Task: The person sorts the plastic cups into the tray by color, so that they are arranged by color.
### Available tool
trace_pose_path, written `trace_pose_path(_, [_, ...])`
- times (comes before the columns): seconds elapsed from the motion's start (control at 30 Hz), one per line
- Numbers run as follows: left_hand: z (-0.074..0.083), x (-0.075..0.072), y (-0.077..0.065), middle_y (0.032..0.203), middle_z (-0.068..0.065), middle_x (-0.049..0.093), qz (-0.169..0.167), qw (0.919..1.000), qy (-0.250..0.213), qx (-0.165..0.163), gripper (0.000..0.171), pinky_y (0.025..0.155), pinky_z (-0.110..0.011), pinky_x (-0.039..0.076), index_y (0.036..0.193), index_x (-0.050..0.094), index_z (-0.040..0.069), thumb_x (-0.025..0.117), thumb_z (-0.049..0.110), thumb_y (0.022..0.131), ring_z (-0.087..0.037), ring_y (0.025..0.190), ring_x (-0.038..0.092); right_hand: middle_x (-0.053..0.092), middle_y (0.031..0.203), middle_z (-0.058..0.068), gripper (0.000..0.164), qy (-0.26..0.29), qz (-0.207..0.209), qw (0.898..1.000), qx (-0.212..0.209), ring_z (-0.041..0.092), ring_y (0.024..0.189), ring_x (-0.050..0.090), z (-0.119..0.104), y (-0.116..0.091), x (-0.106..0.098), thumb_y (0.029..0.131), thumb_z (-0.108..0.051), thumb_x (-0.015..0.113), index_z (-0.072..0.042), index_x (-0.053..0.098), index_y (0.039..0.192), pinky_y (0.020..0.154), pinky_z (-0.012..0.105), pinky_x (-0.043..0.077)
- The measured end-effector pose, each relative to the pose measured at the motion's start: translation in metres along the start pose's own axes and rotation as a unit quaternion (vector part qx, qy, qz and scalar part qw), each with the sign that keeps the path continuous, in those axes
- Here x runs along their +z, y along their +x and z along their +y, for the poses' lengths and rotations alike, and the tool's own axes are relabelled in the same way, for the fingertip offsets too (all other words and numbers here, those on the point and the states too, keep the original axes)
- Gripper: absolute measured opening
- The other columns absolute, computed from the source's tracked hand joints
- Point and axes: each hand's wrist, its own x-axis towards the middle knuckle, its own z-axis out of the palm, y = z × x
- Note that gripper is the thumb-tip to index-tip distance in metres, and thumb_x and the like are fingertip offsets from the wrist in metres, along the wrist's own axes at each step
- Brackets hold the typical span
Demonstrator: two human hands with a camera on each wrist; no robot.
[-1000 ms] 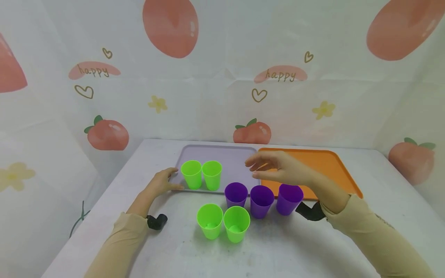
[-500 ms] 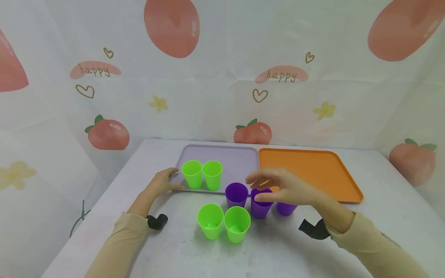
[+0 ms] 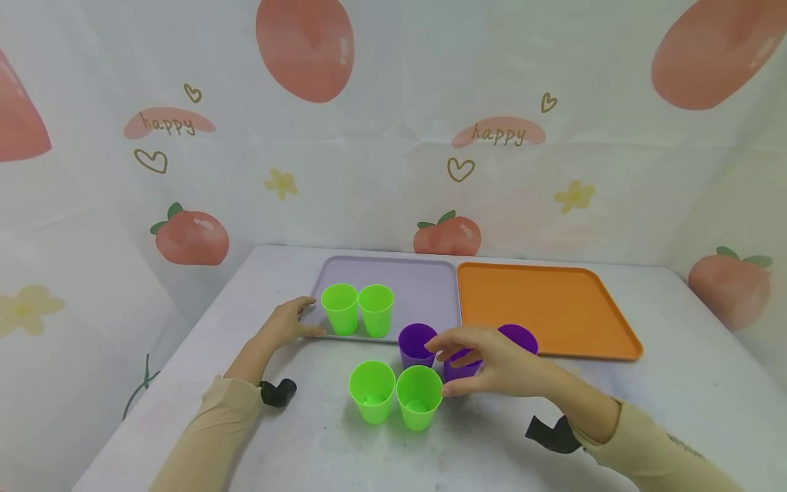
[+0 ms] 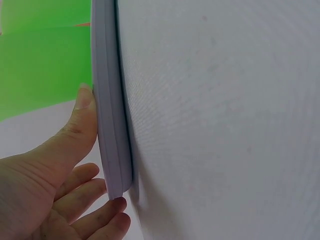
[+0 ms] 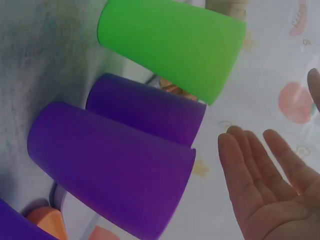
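My left hand [image 3: 286, 324] rests at the front left corner of the pale lilac tray [image 3: 424, 287], thumb along its rim and fingers loosely bent. Two bright green cups [image 3: 340, 311] stand upright on that tray beside it. My right hand [image 3: 494, 362] hovers over the purple cups with fingers parted and nothing held, as the right wrist view shows. It partly hides the middle purple cup [image 3: 460, 372] and the right purple cup [image 3: 519, 337]; the left purple cup [image 3: 415, 350] is just beyond its fingertips. The thumb tip appears close to the nearer right green cup [image 3: 419, 403]; contact is unclear.
An orange tray [image 3: 535, 307] lies to the right of the lilac one, edge to edge. Another green cup [image 3: 371, 396] stands at the front of the white table [image 3: 295, 444]. A printed cloth [image 3: 369, 164] hangs behind the table. Black straps hang from both wrists.
My right hand has come down and toward me, from over the trays' meeting edge to over the purple cups. The left hand and all the cups have stayed put.
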Motion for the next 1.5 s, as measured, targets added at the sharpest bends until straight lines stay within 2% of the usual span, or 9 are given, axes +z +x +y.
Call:
trace_pose_path(0.23, [0.0, 0.001, 0.0, 0.139, -0.031, 0.042, 0.002, 1.0, -0.001, 0.001, 0.076, 0.105, -0.055, 0.038, 0.136, 0.04, -0.004, 0.077, 0.024, 0.076, -0.046, 0.127, 0.042, 0.062, 0.116, 0.014, 0.054, 0.008, 0.012, 1.0, 0.026, 0.025, 0.101, 0.065, -0.001, -0.004, 0.012, 0.079, -0.03, 0.074, -0.001, 0.056, 0.121, 0.083, 0.024, 0.056])
trace_pose_path(0.67, [0.002, 0.0, -0.002, 0.139, -0.031, 0.042, 0.004, 1.0, 0.001, 0.006, 0.078, 0.104, -0.054, 0.039, 0.136, 0.04, -0.005, 0.078, 0.026, 0.075, -0.047, 0.126, 0.042, 0.063, 0.115, 0.011, 0.058, -0.016, 0.022, 0.998, 0.059, 0.021, 0.1, 0.066, -0.004, -0.005, 0.025, 0.076, -0.032, 0.077, -0.002, 0.057, 0.121, 0.079, 0.019, 0.056])
trace_pose_path(1.0, [0.003, 0.0, -0.002, 0.14, -0.031, 0.041, 0.001, 1.0, -0.005, -0.002, 0.078, 0.105, -0.054, 0.038, 0.136, 0.04, -0.004, 0.077, 0.025, 0.075, -0.046, 0.128, 0.041, 0.064, 0.111, 0.007, 0.057, -0.012, 0.032, 0.999, 0.041, 0.021, 0.097, 0.066, 0.002, -0.003, 0.036, 0.074, -0.031, 0.078, -0.005, 0.057, 0.12, 0.079, 0.022, 0.057])
trace_pose_path(1.17, [0.002, 0.001, -0.002, 0.139, -0.031, 0.041, 0.003, 1.0, -0.002, -0.001, 0.077, 0.104, -0.054, 0.039, 0.136, 0.04, -0.004, 0.077, 0.025, 0.075, -0.046, 0.127, 0.042, 0.065, 0.111, 0.005, 0.057, -0.027, 0.045, 0.998, 0.029, 0.018, 0.095, 0.065, 0.005, -0.001, 0.041, 0.072, -0.031, 0.079, -0.006, 0.058, 0.119, 0.079, 0.026, 0.058])
trace_pose_path(1.5, [0.003, 0.0, -0.002, 0.139, -0.031, 0.041, 0.002, 1.0, -0.002, -0.001, 0.077, 0.105, -0.055, 0.038, 0.137, 0.04, -0.004, 0.077, 0.025, 0.076, -0.046, 0.128, 0.041, 0.066, 0.108, 0.002, 0.056, -0.056, 0.059, 0.996, 0.031, 0.012, 0.093, 0.062, 0.004, 0.0, 0.045, 0.071, -0.031, 0.08, -0.007, 0.059, 0.118, 0.079, 0.028, 0.058])
